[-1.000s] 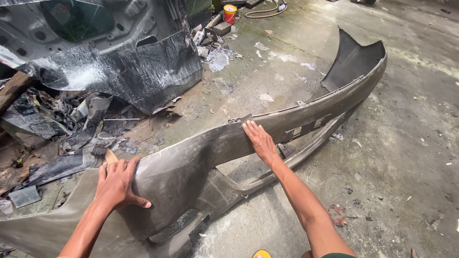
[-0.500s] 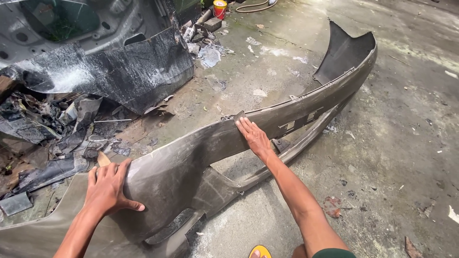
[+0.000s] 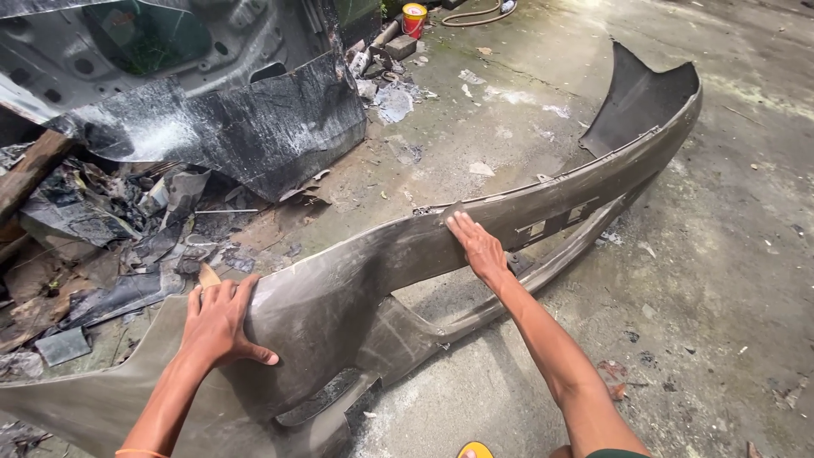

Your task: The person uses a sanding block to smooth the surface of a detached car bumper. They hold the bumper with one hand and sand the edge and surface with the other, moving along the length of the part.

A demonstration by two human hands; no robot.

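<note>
Concrete floor (image 3: 721,280) supports a grey car bumper (image 3: 356,288) (scrap lies behind it). Left hand (image 3: 219,321) and right hand (image 3: 479,246) press flat, fingers spread, well apart.

Car body workshop yard: bumper (image 3: 356,288), door shell (image 3: 195,93), scrap (image 3: 102,246).
</note>
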